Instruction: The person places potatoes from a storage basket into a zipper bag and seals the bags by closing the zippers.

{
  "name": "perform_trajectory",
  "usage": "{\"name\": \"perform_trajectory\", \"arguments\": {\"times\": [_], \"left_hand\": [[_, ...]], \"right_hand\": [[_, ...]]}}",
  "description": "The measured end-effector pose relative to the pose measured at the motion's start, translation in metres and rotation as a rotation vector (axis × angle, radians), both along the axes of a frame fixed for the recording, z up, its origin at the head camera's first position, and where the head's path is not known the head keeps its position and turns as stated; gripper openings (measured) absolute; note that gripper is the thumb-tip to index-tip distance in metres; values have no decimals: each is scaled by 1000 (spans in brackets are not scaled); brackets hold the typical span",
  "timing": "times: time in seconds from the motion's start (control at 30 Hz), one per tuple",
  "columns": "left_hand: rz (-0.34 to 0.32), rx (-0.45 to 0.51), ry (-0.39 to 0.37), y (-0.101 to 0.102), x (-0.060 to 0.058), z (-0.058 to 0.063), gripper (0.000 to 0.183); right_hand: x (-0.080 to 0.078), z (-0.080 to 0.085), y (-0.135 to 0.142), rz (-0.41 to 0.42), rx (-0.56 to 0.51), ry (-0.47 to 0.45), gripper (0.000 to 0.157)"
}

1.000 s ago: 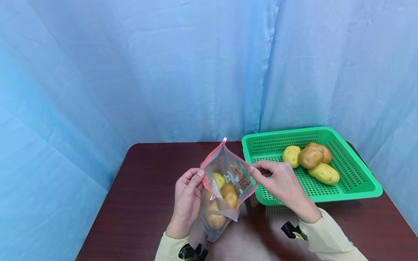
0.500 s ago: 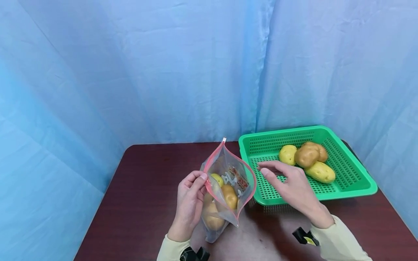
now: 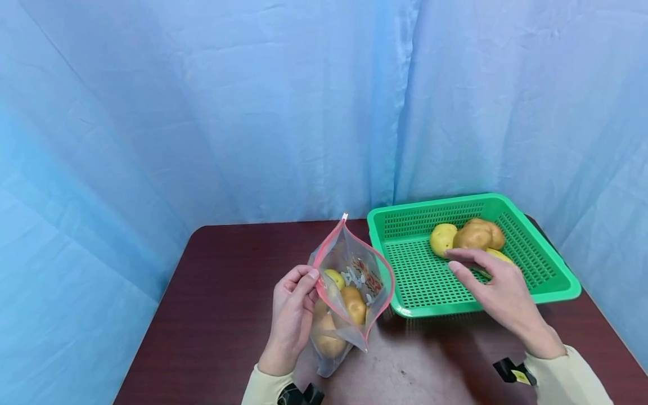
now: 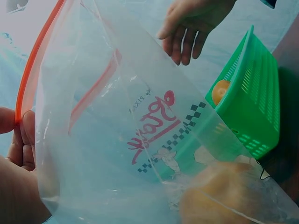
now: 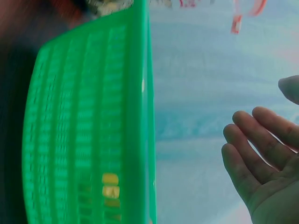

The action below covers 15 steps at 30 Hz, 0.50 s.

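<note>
Zip bag (image 3: 356,256), translucent and edged in pinkish red, at the near middle of the dark desk (image 3: 238,281); its mouth is parted into a pointed oval, with a white slider (image 3: 345,216) at the far tip. The left wrist view shows red lettering (image 4: 154,123) on the film. Inside the bag lie a small yellow potato (image 3: 334,277) and a brown potato (image 3: 354,304); further brown forms are visible through the near wall. Left hand (image 3: 293,315): thumb and fingers pinch the left edge of the mouth. Right hand (image 3: 506,292), well apart from the bag: thumb set wide of the extended, slightly bent fingers, holding nothing, above the near part of the green basket (image 3: 430,311). This perforated basket stands on the right of the desk, just beside the bag. Within it, a group of potatoes lies bunched: a round yellow potato (image 3: 442,239), a large brown potato (image 3: 471,237) touching it, a second brown potato (image 3: 496,232) partly behind, and another yellow potato (image 3: 498,256) partly covered by the right hand. Blue curtain (image 3: 253,112) hangs beyond the desk in soft vertical folds.
</note>
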<state>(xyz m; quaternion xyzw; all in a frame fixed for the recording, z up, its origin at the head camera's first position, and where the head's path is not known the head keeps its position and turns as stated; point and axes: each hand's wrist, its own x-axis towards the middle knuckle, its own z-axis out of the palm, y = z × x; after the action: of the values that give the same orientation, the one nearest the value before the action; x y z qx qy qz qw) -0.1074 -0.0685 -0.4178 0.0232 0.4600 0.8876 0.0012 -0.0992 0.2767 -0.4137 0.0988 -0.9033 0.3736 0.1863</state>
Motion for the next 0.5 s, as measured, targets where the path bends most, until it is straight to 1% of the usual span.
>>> {"name": "perform_trajectory", "arguments": {"times": [0.27, 0.33, 0.5], "left_hand": [[-3, -18, 0, -2, 1, -1, 10], [-5, -20, 3, -2, 1, -1, 10], [-6, -19, 11, -2, 0, -1, 10]], "right_hand": [[-5, -5, 30, -82, 22, -9, 26], [-8, -5, 36, -92, 28, -18, 27], [-17, -4, 51, -94, 67, -2, 30]]}}
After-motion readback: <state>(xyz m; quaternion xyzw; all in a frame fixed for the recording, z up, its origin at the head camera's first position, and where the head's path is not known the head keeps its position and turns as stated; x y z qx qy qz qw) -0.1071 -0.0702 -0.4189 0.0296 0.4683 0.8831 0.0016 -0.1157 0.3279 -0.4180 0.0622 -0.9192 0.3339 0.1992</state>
